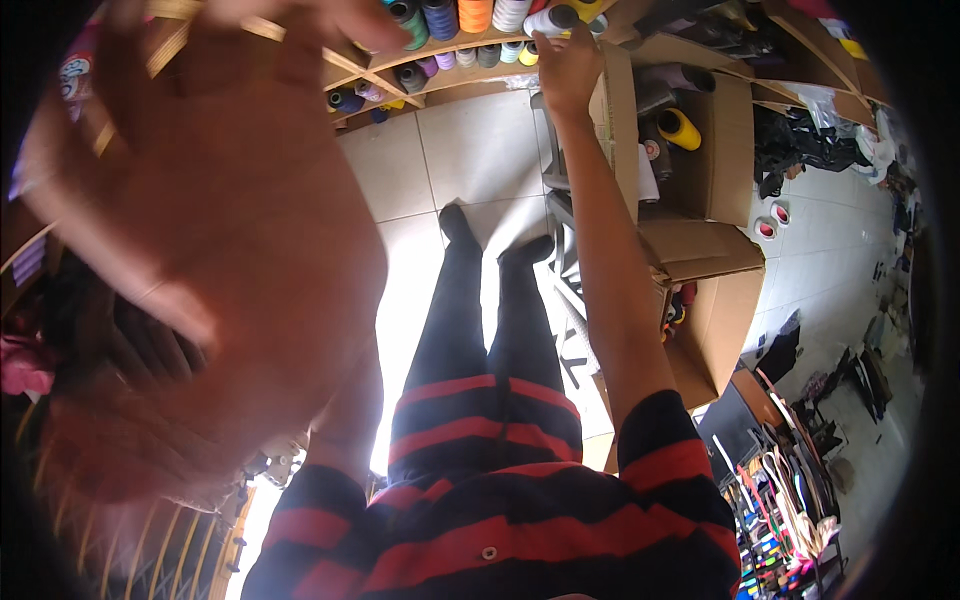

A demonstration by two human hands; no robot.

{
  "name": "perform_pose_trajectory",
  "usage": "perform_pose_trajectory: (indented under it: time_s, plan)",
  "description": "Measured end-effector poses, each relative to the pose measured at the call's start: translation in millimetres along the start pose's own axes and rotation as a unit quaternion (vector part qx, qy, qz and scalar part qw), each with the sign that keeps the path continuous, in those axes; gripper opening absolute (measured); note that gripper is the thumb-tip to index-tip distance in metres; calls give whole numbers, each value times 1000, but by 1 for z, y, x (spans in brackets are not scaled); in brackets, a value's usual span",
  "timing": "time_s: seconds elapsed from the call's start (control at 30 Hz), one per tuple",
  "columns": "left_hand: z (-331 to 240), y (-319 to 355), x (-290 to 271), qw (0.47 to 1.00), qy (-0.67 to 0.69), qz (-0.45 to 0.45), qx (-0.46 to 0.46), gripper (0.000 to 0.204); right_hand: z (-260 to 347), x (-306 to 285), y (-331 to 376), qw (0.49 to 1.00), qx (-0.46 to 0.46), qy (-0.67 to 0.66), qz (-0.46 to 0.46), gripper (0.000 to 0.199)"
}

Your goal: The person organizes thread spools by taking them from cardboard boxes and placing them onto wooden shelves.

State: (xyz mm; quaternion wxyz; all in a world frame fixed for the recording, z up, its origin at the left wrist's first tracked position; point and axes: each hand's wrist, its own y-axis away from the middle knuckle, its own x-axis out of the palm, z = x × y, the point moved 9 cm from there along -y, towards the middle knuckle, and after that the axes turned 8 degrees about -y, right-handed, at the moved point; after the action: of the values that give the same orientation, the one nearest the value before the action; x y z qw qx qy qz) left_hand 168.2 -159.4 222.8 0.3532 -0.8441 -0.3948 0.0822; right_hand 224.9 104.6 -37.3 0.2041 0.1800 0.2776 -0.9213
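My left hand (240,230) is very close to the camera and blurred. Its fingers are spread apart, and I see nothing held in it. My right arm reaches to the top of the view, where my right hand (572,75) has its fingers bent around a white thread cone (541,22) with a dark end, at the edge of a wooden shelf (465,40). Beside that cone stands a row of others: an orange thread cone (475,15), a blue thread cone (440,20) and a green thread cone (410,25). Smaller spools sit in the compartment below.
Right of my arm stand open cardboard boxes; a yellow thread cone (680,129) lies in the upper cardboard box (728,150). A grey metal frame (562,215) is beside my feet on the tiled floor (390,165). Dark scraps and black bags (815,140) lie farther right.
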Motion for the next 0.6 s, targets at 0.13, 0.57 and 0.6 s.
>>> perform_pose_trajectory:
  time_s: [0.13, 0.57, 0.6]
  plan:
    - [-27, -1, -9, 992, 72, 85, 58, 30, -2, 6, -3, 999, 9, 28, -27, 31]
    - [-27, 0, -7, 974, 130, 168, 74, 36, 2, 10, 8, 990, 62, 110, -61, 45]
    - [-27, 0, -6, 974, 131, 169, 73, 36, 5, 10, 10, 991, 52, 104, -68, 45]
